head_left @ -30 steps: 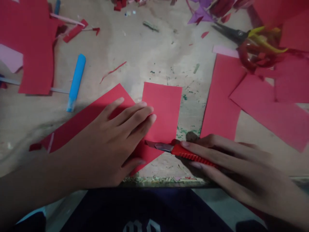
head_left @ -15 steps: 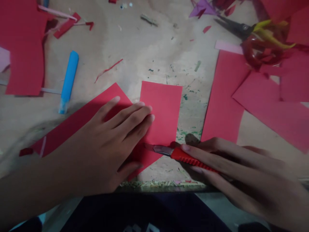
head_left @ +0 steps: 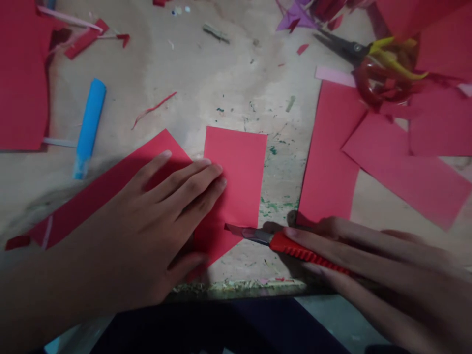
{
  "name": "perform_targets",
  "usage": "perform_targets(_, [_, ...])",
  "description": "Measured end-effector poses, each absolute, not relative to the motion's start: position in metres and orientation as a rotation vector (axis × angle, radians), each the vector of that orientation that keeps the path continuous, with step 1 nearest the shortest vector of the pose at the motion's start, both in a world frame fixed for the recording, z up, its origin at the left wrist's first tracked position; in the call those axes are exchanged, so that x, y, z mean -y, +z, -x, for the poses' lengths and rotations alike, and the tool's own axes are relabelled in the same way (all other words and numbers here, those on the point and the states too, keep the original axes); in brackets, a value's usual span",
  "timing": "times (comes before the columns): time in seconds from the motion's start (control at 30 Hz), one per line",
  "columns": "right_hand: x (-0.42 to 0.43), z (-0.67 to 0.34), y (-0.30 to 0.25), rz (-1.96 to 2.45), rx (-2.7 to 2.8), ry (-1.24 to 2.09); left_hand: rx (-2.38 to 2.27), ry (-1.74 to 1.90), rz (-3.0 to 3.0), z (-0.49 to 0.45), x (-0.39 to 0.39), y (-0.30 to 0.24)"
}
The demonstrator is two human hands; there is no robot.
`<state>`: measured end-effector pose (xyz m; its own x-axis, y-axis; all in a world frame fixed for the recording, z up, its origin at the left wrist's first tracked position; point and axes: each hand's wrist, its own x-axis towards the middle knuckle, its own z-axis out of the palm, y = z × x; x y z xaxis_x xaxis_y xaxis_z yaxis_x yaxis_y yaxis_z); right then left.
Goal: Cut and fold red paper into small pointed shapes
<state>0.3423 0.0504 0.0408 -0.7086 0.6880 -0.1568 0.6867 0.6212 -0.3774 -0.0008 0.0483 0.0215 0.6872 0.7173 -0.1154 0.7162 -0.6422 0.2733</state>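
Observation:
My left hand lies flat with its fingers stretched out, pressing on red paper. Beneath its fingertips is an upright red paper piece with straight edges. A longer red strip runs slantwise under the palm, partly hidden by the hand. My right hand is wrapped around a red-handled utility knife. The knife's blade points left and rests over the lower part of the upright paper; whether it touches cannot be made out.
A blue glue-stick-like tube lies at the left. Scissors with yellow and red handles sit at the upper right above several red papers. Small scraps dot the wooden table, whose front edge runs below my hands.
The whole view has shifted, so things appear further left. The knife's blade has drawn slightly right across the upright paper. My left hand stays pressed on the paper.

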Motion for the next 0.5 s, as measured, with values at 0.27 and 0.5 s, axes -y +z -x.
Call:
perform_targets(0.27, [-0.041, -0.354, 0.047, 1.354, 2.81, 0.693, -1.149, 0.047, -2.576, 0.001, -0.047, 0.019])
perform_targets(0.5, [-0.036, -0.362, 0.057, 1.387, 2.886, 0.502, -1.17, 0.077, -2.557, 0.001, -0.045, 0.02])
